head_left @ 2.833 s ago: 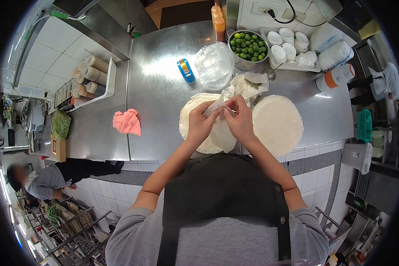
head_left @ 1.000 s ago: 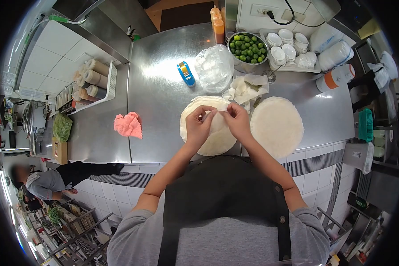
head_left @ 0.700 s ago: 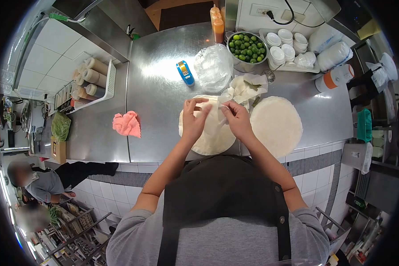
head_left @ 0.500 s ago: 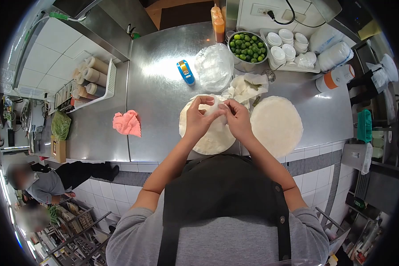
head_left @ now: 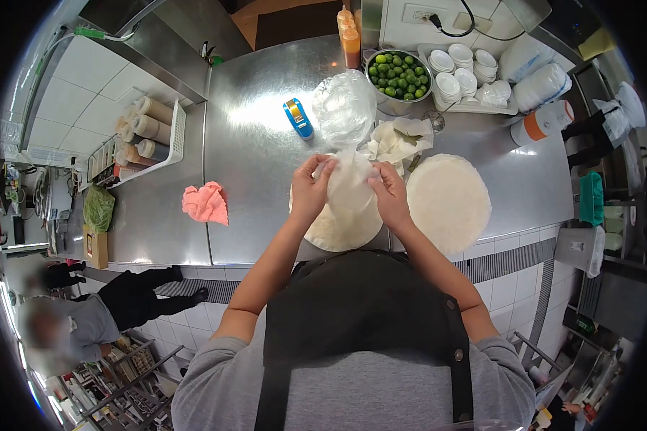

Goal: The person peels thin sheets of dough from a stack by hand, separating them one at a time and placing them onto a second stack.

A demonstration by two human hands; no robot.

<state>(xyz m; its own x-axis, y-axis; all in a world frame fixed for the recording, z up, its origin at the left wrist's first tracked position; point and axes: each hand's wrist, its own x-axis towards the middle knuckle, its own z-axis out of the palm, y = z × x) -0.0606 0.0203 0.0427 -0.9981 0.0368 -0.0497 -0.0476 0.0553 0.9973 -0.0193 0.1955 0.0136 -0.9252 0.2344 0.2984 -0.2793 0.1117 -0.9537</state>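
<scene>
My left hand [head_left: 311, 188] pinches the left edge of a thin, whitish, see-through plastic sheet [head_left: 350, 176]. The sheet's right edge is between the fingers of my right hand [head_left: 390, 195]. It is spread between both hands, above a round pale disc [head_left: 345, 226] that lies near the front edge of the counter. A second round pale disc [head_left: 448, 204] lies to the right of my right hand. Behind my hands are a crumpled clear plastic bag [head_left: 343, 108] and some whitish wrapping [head_left: 395, 140] with green bits on it.
On the steel counter [head_left: 255, 183] are a blue tape dispenser [head_left: 297, 118], a pink cloth [head_left: 205, 203], a bowl of limes [head_left: 399, 75], sauce bottles [head_left: 350, 43], a tray of white cups [head_left: 474, 104] and a basket of bottles [head_left: 178, 136]. A co-worker [head_left: 115, 309] is at the lower left.
My hands have moved apart, and the plastic, bunched between them before, is now opened out. The co-worker at the lower left has shifted, with both legs now showing.
</scene>
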